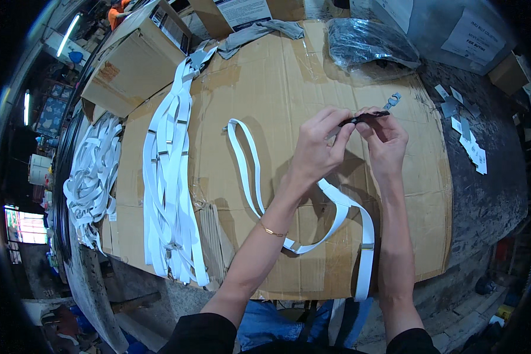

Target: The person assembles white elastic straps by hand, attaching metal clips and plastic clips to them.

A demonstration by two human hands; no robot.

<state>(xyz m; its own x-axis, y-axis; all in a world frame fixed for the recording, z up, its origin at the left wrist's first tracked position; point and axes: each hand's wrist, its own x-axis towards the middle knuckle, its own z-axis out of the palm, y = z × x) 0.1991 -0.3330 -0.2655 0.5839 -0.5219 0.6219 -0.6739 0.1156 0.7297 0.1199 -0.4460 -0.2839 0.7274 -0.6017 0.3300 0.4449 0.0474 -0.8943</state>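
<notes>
My left hand [318, 144] and my right hand [388, 137] meet over the cardboard, both closed on a small, flat black piece [379, 115], its kind partly hidden by my fingers. Just beyond the right fingertips shows a small blue-grey piece with a hole [393, 101]; I cannot tell whether it is joined to the black one. Under my arms lies a pair of white suspenders [338, 219] with metal slides, one strap looping out to the left and another hanging over the near edge. A bundle of white suspenders [168, 171] stretches along the left of the cardboard.
A heap of white straps [94, 171] lies at far left, below a cardboard box [133, 65]. Along the back are a grey cloth [256, 34] and a clear plastic bag with dark contents [369, 44]. White and grey cards [471, 144] lie scattered on the dark tabletop [498, 171] at right.
</notes>
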